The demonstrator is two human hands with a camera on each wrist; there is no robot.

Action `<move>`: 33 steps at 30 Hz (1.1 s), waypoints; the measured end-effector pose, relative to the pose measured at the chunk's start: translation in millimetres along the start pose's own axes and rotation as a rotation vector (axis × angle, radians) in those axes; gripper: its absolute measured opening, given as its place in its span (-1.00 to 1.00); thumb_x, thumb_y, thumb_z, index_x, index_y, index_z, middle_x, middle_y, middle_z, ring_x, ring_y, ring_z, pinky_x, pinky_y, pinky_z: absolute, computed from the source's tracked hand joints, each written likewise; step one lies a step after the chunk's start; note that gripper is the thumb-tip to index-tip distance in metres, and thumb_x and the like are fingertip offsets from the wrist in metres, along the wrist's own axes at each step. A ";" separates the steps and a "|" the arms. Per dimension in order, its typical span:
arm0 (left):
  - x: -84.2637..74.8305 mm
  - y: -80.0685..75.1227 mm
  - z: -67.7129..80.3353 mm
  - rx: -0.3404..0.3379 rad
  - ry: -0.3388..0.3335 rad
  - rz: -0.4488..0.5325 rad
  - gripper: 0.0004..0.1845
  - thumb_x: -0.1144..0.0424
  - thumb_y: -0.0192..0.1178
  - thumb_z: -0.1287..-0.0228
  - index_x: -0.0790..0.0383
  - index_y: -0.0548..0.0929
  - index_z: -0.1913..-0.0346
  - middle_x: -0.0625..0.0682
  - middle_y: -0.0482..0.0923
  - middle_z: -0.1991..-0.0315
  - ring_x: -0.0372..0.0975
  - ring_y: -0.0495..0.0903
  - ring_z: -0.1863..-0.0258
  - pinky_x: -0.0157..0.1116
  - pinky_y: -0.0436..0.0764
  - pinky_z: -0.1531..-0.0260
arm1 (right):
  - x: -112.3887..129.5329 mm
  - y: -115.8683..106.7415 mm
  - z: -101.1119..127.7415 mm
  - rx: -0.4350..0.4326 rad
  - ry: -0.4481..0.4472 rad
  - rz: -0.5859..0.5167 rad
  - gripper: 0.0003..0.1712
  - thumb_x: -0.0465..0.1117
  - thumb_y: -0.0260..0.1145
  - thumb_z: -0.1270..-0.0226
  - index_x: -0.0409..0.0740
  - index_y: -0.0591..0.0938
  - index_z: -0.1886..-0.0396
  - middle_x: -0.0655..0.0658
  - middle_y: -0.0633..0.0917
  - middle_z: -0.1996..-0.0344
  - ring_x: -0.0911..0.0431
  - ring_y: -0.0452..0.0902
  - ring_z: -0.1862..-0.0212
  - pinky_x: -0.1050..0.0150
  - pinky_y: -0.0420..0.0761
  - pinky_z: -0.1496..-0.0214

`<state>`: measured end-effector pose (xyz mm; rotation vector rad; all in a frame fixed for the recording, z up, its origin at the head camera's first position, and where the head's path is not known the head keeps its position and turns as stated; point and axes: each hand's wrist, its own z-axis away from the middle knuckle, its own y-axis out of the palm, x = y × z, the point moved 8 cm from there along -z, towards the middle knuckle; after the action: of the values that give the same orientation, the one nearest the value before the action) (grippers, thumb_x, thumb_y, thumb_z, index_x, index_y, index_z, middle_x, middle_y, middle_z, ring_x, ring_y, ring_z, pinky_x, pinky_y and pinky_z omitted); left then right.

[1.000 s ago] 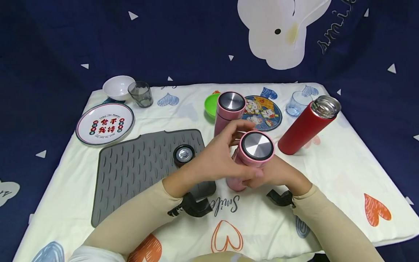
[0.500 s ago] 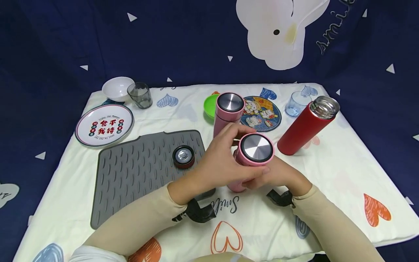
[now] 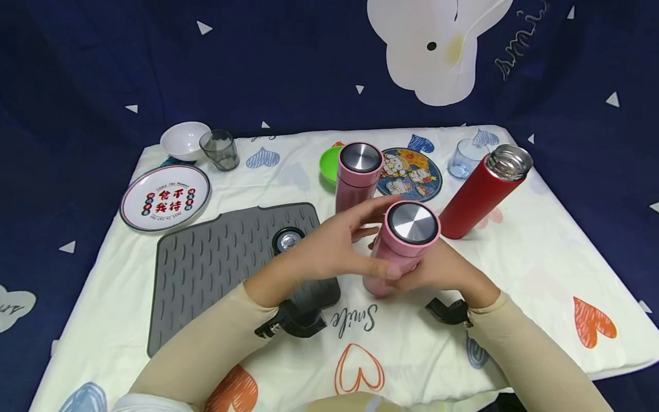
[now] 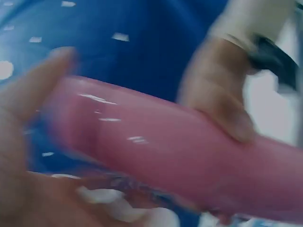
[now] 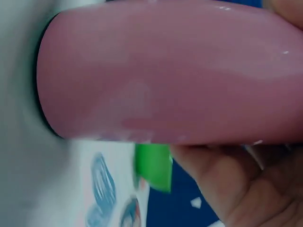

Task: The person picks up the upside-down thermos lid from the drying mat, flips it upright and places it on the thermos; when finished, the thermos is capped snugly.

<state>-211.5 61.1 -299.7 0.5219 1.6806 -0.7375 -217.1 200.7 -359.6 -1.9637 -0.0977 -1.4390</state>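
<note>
A pink thermos flask (image 3: 393, 260) with a brushed-steel lid top stands slightly tilted between both hands. My left hand (image 3: 329, 243) curves loosely around its upper part, thumb across the near side and fingers at the left and behind. In the left wrist view the same flask (image 4: 170, 142) lies across the picture, blurred. Lower down, my right hand (image 3: 437, 266) grips the body from the right; the flask hides part of its fingers. A second pink thermos (image 3: 357, 177), also lidded, stands just behind. To the right leans an uncapped red thermos (image 3: 479, 197).
A grey ridged mat (image 3: 206, 274) with a round black stopper (image 3: 287, 239) lies left. Further back are a printed plate (image 3: 165, 197), white bowl (image 3: 184, 140), grey glass (image 3: 220, 150), green bowl (image 3: 329, 166), cartoon-patterned disc (image 3: 409, 174) and blue glass (image 3: 465, 159).
The held pink thermos has shifted slightly right and tilts more. My left hand has turned and loosened around its top, while my right hand keeps its grip. The other things stay put.
</note>
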 end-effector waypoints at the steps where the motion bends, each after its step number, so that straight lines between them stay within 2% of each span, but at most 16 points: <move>1: -0.8 -2.8 7.5 0.026 -0.039 -0.051 -0.12 0.23 0.49 -0.05 0.09 0.30 -0.45 -0.15 0.35 -0.33 -0.28 0.36 -0.29 -0.22 0.29 -0.31 | 4.2 -5.8 -0.1 -0.030 0.001 -0.003 -0.28 -0.30 0.67 0.22 -0.16 0.57 -0.05 0.01 0.66 0.09 0.08 0.57 0.05 0.26 0.52 -0.07; 3: -0.2 -10.9 25.3 0.088 -0.112 -0.134 -0.16 0.14 0.46 -0.10 0.04 0.30 -0.45 -0.19 0.31 -0.35 -0.30 0.33 -0.30 -0.20 0.29 -0.30 | 9.2 -19.9 -2.2 -0.106 0.022 0.002 -0.30 -0.41 0.64 0.21 -0.25 0.57 -0.03 -0.09 0.68 0.10 0.06 0.60 0.07 0.26 0.53 -0.05; 6: 5.9 -29.7 50.5 0.128 -0.180 -0.198 -0.30 0.08 0.41 -0.17 -0.01 0.41 -0.37 -0.20 0.40 -0.27 -0.29 0.41 -0.24 -0.14 0.34 -0.25 | -0.2 -40.1 -12.5 -0.225 0.136 0.054 -0.37 -0.38 0.60 0.11 -0.27 0.58 -0.04 -0.17 0.68 0.11 0.05 0.59 0.08 0.20 0.53 -0.03; 9: 16.9 -50.3 66.7 0.107 -0.216 -0.265 -0.37 0.05 0.39 -0.20 0.04 0.47 -0.33 -0.18 0.48 -0.20 -0.27 0.47 -0.17 -0.06 0.41 -0.18 | -23.8 -53.1 -23.2 -0.324 0.279 0.103 -0.36 -0.23 0.58 0.02 -0.22 0.55 -0.10 -0.17 0.66 0.07 0.01 0.56 0.04 0.11 0.50 -0.06; 11: 26.3 -65.5 72.9 0.054 -0.251 -0.349 -0.36 0.01 0.39 -0.20 0.06 0.48 -0.32 -0.13 0.49 -0.19 -0.21 0.49 -0.15 -0.04 0.44 -0.13 | -36.8 -58.5 -30.3 -0.370 0.317 0.098 -0.33 -0.16 0.57 -0.01 -0.18 0.54 -0.14 -0.16 0.65 0.03 0.00 0.55 0.01 0.06 0.49 -0.08; 14: 40.9 -85.8 75.5 -0.023 -0.297 -0.520 -0.32 -0.06 0.38 -0.18 0.14 0.48 -0.31 -0.03 0.48 -0.21 -0.12 0.47 -0.16 -0.03 0.46 -0.10 | -46.2 -64.0 -35.9 -0.421 0.352 0.076 -0.33 -0.14 0.55 -0.04 -0.17 0.51 -0.16 -0.16 0.64 0.00 -0.02 0.53 -0.01 0.05 0.49 -0.08; 16: 51.3 -96.2 74.9 -0.051 -0.341 -0.612 -0.30 -0.08 0.38 -0.17 0.16 0.48 -0.32 0.06 0.45 -0.23 -0.04 0.46 -0.17 -0.02 0.45 -0.11 | -49.9 -66.5 -35.9 -0.439 0.377 0.063 -0.33 -0.14 0.54 -0.06 -0.17 0.50 -0.17 -0.17 0.63 -0.02 -0.03 0.52 -0.03 0.04 0.49 -0.09; 18: 60.8 -103.9 73.9 -0.061 -0.386 -0.678 -0.26 -0.09 0.38 -0.16 0.19 0.45 -0.34 0.13 0.40 -0.27 -0.01 0.42 -0.21 0.00 0.41 -0.16 | -50.8 -67.5 -35.1 -0.438 0.393 0.057 -0.32 -0.15 0.52 -0.08 -0.19 0.48 -0.20 -0.18 0.61 -0.05 -0.04 0.50 -0.06 0.02 0.48 -0.11; 20: 70.6 -108.3 71.1 -0.060 -0.434 -0.703 -0.19 -0.10 0.40 -0.13 0.21 0.41 -0.37 0.19 0.36 -0.30 0.02 0.38 -0.24 0.02 0.38 -0.19 | -51.3 -69.2 -32.9 -0.428 0.404 0.059 -0.31 -0.15 0.52 -0.10 -0.20 0.47 -0.21 -0.19 0.61 -0.06 -0.06 0.50 -0.07 0.00 0.47 -0.13; 22: 78.1 -110.6 69.2 -0.058 -0.467 -0.724 -0.10 -0.11 0.45 -0.06 0.24 0.36 -0.40 0.23 0.34 -0.32 0.03 0.36 -0.28 0.03 0.36 -0.21 | -50.9 -69.3 -31.1 -0.409 0.405 0.058 -0.30 -0.16 0.51 -0.11 -0.22 0.45 -0.23 -0.20 0.60 -0.08 -0.07 0.49 -0.08 -0.01 0.46 -0.14; 25: 86.0 -110.5 67.2 -0.050 -0.490 -0.772 0.01 -0.13 0.53 0.09 0.26 0.35 -0.40 0.23 0.41 -0.26 0.02 0.41 -0.22 0.02 0.40 -0.17 | -50.9 -68.0 -29.1 -0.395 0.400 0.024 -0.30 -0.19 0.50 -0.12 -0.22 0.44 -0.24 -0.21 0.59 -0.09 -0.07 0.49 -0.09 -0.01 0.45 -0.16; 28: 92.3 -109.9 65.7 -0.052 -0.486 -0.850 -0.04 -0.12 0.59 0.20 0.28 0.46 -0.28 0.19 0.50 -0.15 -0.02 0.49 -0.09 -0.02 0.46 -0.09 | -53.3 -65.9 -29.2 -0.392 0.397 -0.012 -0.26 -0.20 0.51 -0.11 -0.19 0.42 -0.28 -0.20 0.56 -0.13 -0.06 0.47 -0.13 -0.02 0.45 -0.19; 31: 97.9 -109.2 63.7 -0.061 -0.478 -0.909 -0.15 -0.11 0.60 0.23 0.27 0.55 -0.13 0.14 0.55 -0.05 -0.05 0.53 0.03 -0.05 0.50 0.00 | -57.7 -64.1 -28.6 -0.390 0.408 -0.042 -0.20 -0.19 0.53 -0.09 -0.13 0.37 -0.31 -0.16 0.53 -0.17 -0.06 0.43 -0.18 -0.07 0.42 -0.22; 33: 102.2 -108.8 62.3 -0.066 -0.477 -0.921 -0.19 -0.11 0.60 0.22 0.26 0.58 -0.11 0.12 0.55 -0.02 -0.06 0.53 0.06 -0.06 0.51 0.03 | -60.6 -63.0 -24.3 -0.380 0.434 -0.039 -0.12 -0.15 0.55 -0.08 -0.10 0.31 -0.36 -0.14 0.48 -0.22 -0.07 0.37 -0.25 -0.10 0.40 -0.26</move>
<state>-266.7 -64.0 -386.0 -0.5072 1.4296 -1.3259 -287.7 254.5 -378.1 -1.8872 0.3579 -1.9907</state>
